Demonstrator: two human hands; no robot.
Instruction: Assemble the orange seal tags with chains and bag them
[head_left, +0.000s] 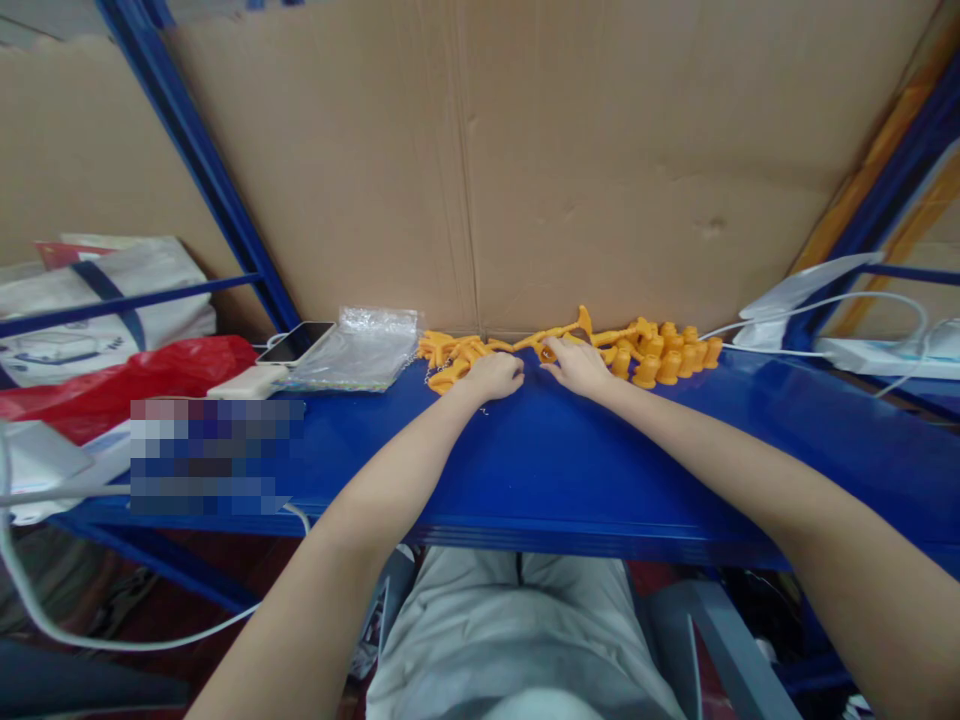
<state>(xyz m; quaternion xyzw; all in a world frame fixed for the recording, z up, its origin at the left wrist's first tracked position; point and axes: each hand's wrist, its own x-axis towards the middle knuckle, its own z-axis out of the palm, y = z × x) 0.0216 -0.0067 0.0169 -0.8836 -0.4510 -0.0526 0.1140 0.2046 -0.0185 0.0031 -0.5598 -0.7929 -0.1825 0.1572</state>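
Ahead, the glossy blue metal tabletop (570, 470) lies bare from its near edge to the cardboard wall (600, 150), where small orange plastic parts (645, 352) line its far edge. Both hands rest among them: the left hand (493, 376) curled loosely beside the left-hand heap, the right hand (576, 366) fingering one piece; actual grip unclear.

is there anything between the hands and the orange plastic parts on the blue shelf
Nothing visible does. The left hand rests against the left heap of orange parts, and the right hand already touches an orange piece at its fingertips. The upright orange caps lie just beyond it, with bare blue shelf between.
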